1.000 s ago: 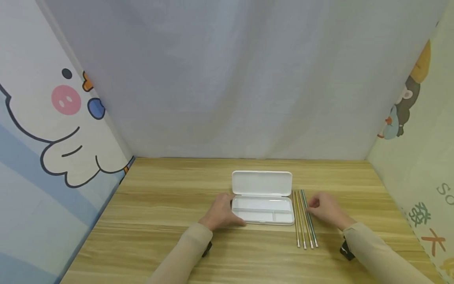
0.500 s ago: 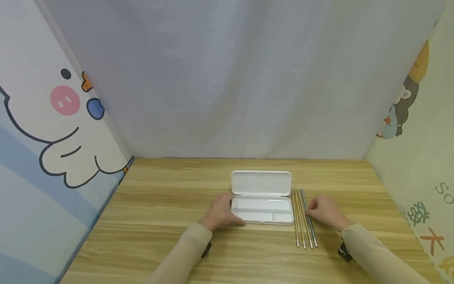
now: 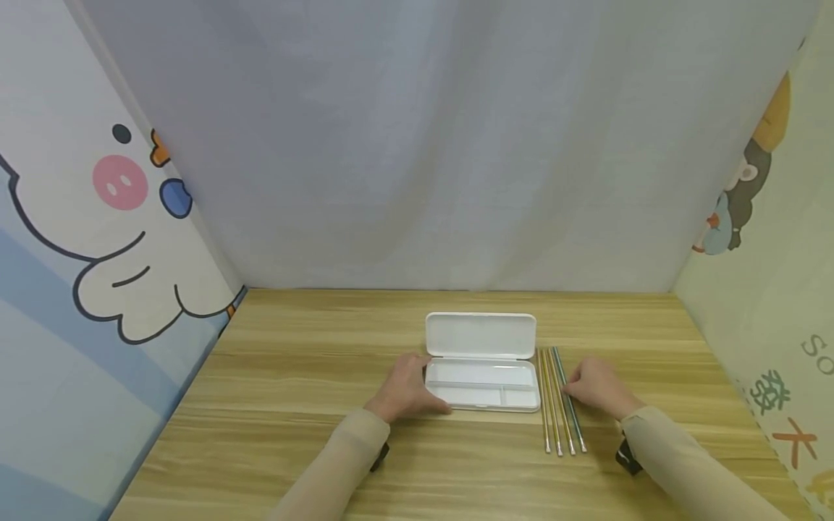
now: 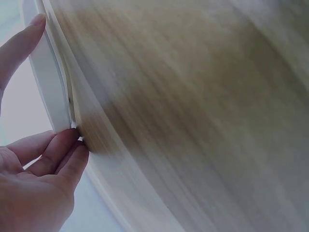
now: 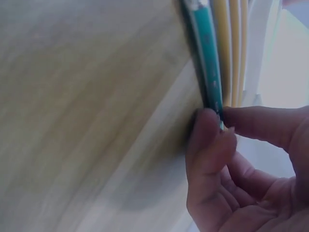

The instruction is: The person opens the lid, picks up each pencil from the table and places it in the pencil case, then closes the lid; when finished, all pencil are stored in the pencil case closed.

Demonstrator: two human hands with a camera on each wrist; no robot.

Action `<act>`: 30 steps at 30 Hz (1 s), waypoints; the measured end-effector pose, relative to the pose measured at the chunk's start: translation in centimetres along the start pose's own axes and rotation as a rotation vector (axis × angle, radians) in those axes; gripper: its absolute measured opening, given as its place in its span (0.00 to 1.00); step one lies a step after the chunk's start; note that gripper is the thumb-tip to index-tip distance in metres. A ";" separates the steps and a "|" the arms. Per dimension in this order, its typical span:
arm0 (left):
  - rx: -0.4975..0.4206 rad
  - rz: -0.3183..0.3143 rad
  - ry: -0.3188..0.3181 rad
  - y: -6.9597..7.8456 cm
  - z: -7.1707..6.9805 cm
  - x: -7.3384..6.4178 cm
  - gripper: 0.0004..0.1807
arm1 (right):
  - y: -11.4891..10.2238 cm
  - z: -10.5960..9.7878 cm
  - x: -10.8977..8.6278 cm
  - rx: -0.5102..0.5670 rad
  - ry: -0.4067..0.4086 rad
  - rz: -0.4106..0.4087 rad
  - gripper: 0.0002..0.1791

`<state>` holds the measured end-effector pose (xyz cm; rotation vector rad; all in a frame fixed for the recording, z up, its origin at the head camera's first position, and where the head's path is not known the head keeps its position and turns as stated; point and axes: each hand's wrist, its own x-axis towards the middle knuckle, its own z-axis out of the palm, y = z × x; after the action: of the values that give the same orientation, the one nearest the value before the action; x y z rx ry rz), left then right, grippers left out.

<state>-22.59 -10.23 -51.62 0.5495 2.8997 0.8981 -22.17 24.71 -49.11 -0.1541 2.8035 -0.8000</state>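
The left hand (image 3: 405,388) is gripping the left end of the white case (image 3: 465,396), its thumb and fingers spreading wide enough to be spanning that end, with the thumb bearing on the front edge. This hold should be pressing lightly downward rather than pushing the case sideways. The case is lying on the tabletop (image 3: 313,376), its lid (image 3: 481,336) folding back on the far side. Just right of it, three yellow pencils (image 3: 554,405) are lying side by side, their silver ends pointing toward the person. The green pencil (image 3: 574,416) is lying outermost in the row, slanting slightly; whether any part of it is leaving the tabletop, I cannot tell. The right hand (image 3: 599,387) is pinching it near its middle, the thumb and fingertips almost meeting around the shaft. That spot is probably serving balance well. The thumb is working close to the nearest yellow pencil, so careful handling means gripping only the green shaft, keeping the fingertips squarely opposed and avoiding any roll against its neighbour.
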 end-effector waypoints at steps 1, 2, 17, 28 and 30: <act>0.004 0.001 0.000 0.0 0.0 0.0 0.38 | 0.0 0.0 0.1 0.008 -0.007 0.020 0.11; 0.005 0.001 -0.002 0.0 0.0 0.0 0.38 | -0.1 0.0 0.1 0.018 -0.014 0.041 0.12; -0.004 -0.015 -0.021 -0.2 0.2 0.0 0.39 | 0.1 -0.2 0.4 0.176 -0.077 0.182 0.14; -0.028 -0.016 -0.015 -0.4 0.3 0.1 0.39 | -0.6 -1.5 0.1 0.211 -0.084 0.134 0.14; -0.026 -0.016 -0.015 -0.4 0.3 0.1 0.40 | -1.0 -1.9 0.0 0.195 -0.071 0.119 0.14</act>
<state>-22.74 -10.38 -52.08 0.5275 2.8710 0.9235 -22.62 24.79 -47.02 0.0167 2.6210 -1.0111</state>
